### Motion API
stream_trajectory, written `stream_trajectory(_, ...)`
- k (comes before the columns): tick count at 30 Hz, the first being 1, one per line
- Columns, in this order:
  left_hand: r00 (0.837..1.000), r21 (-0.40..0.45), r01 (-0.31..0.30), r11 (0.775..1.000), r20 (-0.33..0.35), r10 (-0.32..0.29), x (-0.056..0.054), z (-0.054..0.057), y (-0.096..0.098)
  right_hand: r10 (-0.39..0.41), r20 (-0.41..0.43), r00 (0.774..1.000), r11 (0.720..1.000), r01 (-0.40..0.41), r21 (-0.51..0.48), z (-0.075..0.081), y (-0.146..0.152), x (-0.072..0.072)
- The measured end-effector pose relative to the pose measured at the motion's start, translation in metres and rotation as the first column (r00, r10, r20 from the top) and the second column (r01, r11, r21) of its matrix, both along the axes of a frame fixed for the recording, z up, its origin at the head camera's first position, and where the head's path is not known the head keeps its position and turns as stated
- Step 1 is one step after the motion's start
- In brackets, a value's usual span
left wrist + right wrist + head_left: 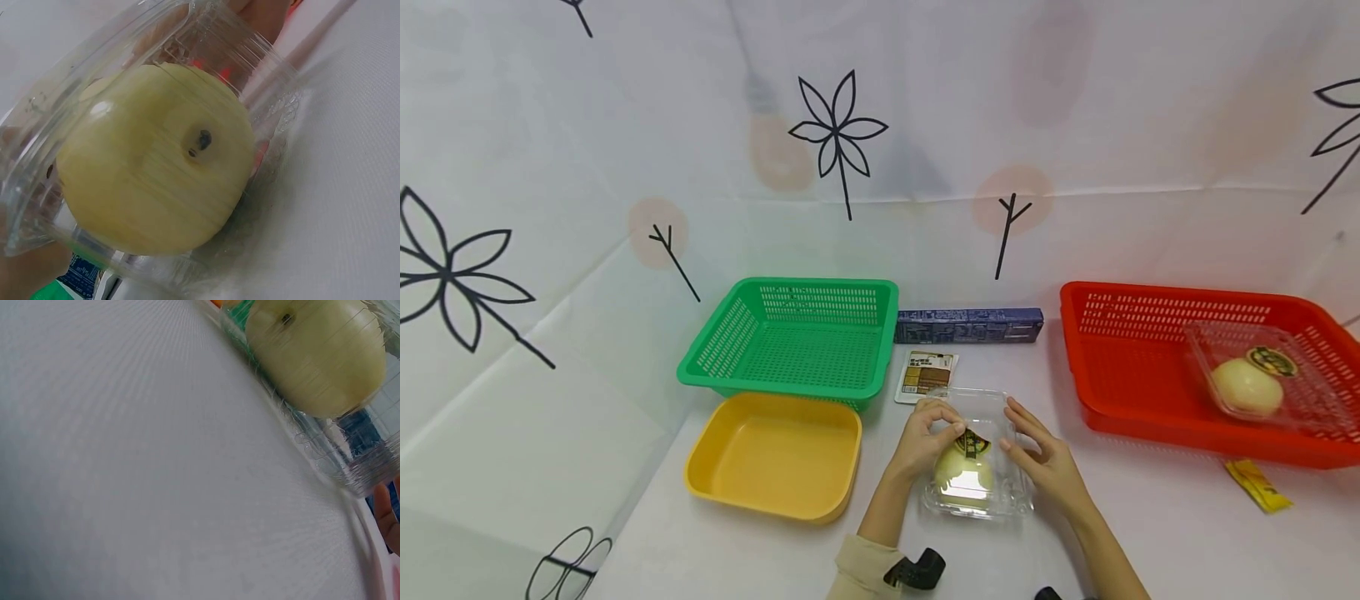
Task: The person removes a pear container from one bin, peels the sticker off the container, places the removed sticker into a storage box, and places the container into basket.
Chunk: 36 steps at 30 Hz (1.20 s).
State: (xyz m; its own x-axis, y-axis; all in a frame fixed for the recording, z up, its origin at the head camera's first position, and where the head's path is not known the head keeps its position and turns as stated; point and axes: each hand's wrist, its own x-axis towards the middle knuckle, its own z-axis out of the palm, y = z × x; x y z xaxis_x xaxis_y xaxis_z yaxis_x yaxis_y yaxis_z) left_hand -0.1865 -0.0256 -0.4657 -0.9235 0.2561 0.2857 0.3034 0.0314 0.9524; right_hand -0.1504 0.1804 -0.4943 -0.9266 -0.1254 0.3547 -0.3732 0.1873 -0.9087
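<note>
A clear plastic clamshell box (992,492) with a round pale yellow-green fruit (961,479) inside lies in front of me on the white table. On its lid is a dark oval sticker (974,445). My left hand (922,442) reaches over the box's left side, thumb and index fingertips pinching at the sticker's upper left edge. Along the right side of the box, the extended fingers of my right hand (1045,467) rest against it. The left wrist view shows the fruit (156,162) close through the plastic; the right wrist view shows part of it (319,356).
Green (883,367) and yellow (775,454) baskets stand at left. A red basket (1120,367) at right holds another boxed fruit (1247,387). Behind my box are a blue long carton (970,326) and a brown-and-white packet (927,375); a yellow sachet (1258,486) lies near the red basket.
</note>
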Motion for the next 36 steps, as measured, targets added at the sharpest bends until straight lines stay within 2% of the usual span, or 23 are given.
stream_trajectory(3,1.000,0.004,-0.002,1.000,0.007,0.001,-0.003,-0.006,0.000,0.002,0.001,1.000,1.000,-0.002,0.000,0.000,0.000,0.000)
stream_trajectory(6,1.000,0.010,-0.007,1.000,0.013,0.007,-0.002,-0.005,0.000,0.000,0.004,1.000,1.000,0.000,0.003,0.000,0.000,0.000)
stream_trajectory(14,1.000,0.013,0.017,1.000,-0.001,-0.017,0.014,0.023,-0.003,0.000,0.005,1.000,1.000,0.000,-0.008,0.000,0.000,0.000)
stream_trajectory(16,1.000,0.015,0.017,1.000,-0.006,-0.017,0.014,0.024,-0.003,0.003,0.005,1.000,1.000,-0.003,-0.011,0.000,0.000,0.000)
stream_trajectory(24,0.999,0.059,0.021,0.998,0.030,-0.023,0.000,-0.004,-0.002,0.005,0.010,1.000,1.000,-0.005,-0.010,0.000,0.000,0.000)
stream_trajectory(32,0.997,0.104,0.039,0.994,0.058,-0.045,0.000,-0.007,-0.004,0.010,0.001,1.000,1.000,-0.010,-0.012,0.000,0.000,0.000)
stream_trajectory(36,0.998,0.114,0.058,0.992,0.030,-0.062,-0.001,-0.008,-0.005,0.010,-0.002,1.000,1.000,-0.010,-0.016,0.000,0.000,0.000)
